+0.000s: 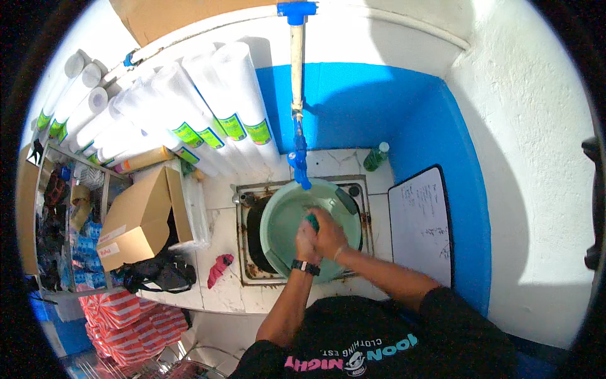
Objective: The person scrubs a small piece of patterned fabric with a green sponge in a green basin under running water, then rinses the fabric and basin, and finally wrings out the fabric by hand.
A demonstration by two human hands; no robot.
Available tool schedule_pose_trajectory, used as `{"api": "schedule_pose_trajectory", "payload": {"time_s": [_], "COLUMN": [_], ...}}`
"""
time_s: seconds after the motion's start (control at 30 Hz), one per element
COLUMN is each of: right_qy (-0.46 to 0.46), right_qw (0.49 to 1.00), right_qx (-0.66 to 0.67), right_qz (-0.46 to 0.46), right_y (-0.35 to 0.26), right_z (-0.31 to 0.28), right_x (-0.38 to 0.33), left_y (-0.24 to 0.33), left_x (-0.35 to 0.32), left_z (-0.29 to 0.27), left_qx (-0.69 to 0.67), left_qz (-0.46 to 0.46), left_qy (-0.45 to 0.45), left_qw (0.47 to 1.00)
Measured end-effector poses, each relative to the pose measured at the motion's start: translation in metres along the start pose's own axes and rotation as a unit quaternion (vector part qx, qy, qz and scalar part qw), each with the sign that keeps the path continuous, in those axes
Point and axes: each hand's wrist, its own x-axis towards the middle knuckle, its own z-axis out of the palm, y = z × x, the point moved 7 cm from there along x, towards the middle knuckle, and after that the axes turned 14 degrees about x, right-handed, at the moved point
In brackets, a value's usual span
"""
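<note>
Both my hands are together over a round pale green basin (pixel 271 247), pressed round a small dark green wad. Only a bit of the wad (pixel 313 222) shows between the fingers, so I cannot tell whether it is cloth or a scouring pad. My left hand (pixel 306 244), with a dark watch at the wrist, is closed below it. Over it from the right closes my right hand (pixel 330 234), slightly blurred. The basin sits in a rust-edged metal frame (pixel 252 278). A dark grey-green oblong piece (pixel 345 201) lies at the basin's far right rim.
A blue tap (pixel 299 167) hangs over the basin's far rim. A crumpled pink cloth (pixel 219 270) lies left on the tiles. Beyond are a cardboard box (pixel 142 221) and several white rolls (pixel 237 88). To the right are a green bottle (pixel 377 157) and a whiteboard (pixel 421 221).
</note>
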Motion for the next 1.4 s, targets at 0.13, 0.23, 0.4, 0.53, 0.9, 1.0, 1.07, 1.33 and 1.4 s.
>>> {"api": "schedule_pose_trajectory", "payload": {"time_s": [0.13,0.23,0.4,0.53,0.9,1.0,1.07,1.33,1.4], "right_qy": [-0.016,-0.012,-0.014,-0.046,0.008,0.026,0.014,0.036,-0.015], "right_qw": [0.997,0.996,0.999,0.997,1.0,0.997,0.997,0.998,0.995], "right_qx": [0.034,0.002,0.045,0.041,0.024,0.07,0.025,-0.002,-0.055], "right_qz": [0.07,-0.092,0.0,0.044,0.015,0.014,0.068,0.045,-0.078], "right_y": [0.022,0.009,0.027,0.042,0.057,0.045,0.041,0.021,0.006], "right_z": [0.006,0.01,0.012,0.019,0.036,0.022,0.017,0.006,0.019], "right_x": [-0.003,-0.001,-0.001,-0.004,-0.005,-0.003,0.004,0.005,-0.002], "left_y": [0.008,0.012,0.019,0.006,0.024,0.009,0.012,0.02,0.02], "left_x": [-0.005,-0.013,-0.013,-0.015,-0.009,-0.002,0.004,0.002,0.001], "left_z": [0.023,0.016,0.018,0.016,0.001,-0.005,-0.005,0.001,-0.006], "left_qx": [-0.004,0.191,0.181,0.001,0.111,0.062,0.168,0.035,0.05], "left_qz": [0.025,0.013,0.007,-0.084,0.013,-0.037,0.018,0.038,0.025], "left_qy": [-0.037,0.053,0.056,0.119,0.126,0.089,0.055,-0.076,-0.004], "left_qw": [0.999,0.98,0.982,0.989,0.986,0.993,0.984,0.996,0.998]}}
